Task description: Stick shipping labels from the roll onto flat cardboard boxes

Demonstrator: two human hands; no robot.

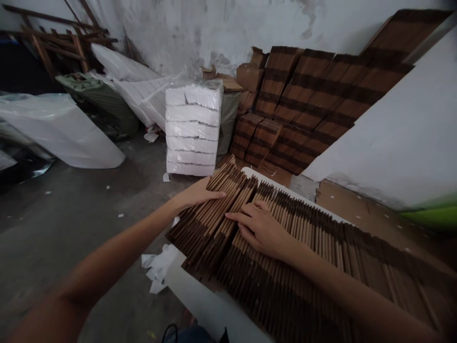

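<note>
A long row of folded brown cardboard pieces stands on edge on a white table. My left hand lies against the far left end of the row, its thumb stretched over the top edges and its other fingers hidden behind the cardboard. Resting on top of the row, my right hand has its fingers spread and its index finger pointing left. Near its fingertips, narrow gaps divide the cardboard into groups.
A plastic-wrapped white stack stands on the floor beyond the table. Bundled cardboard is piled against the wall. White sacks lie at the left, and paper scraps are beside the table.
</note>
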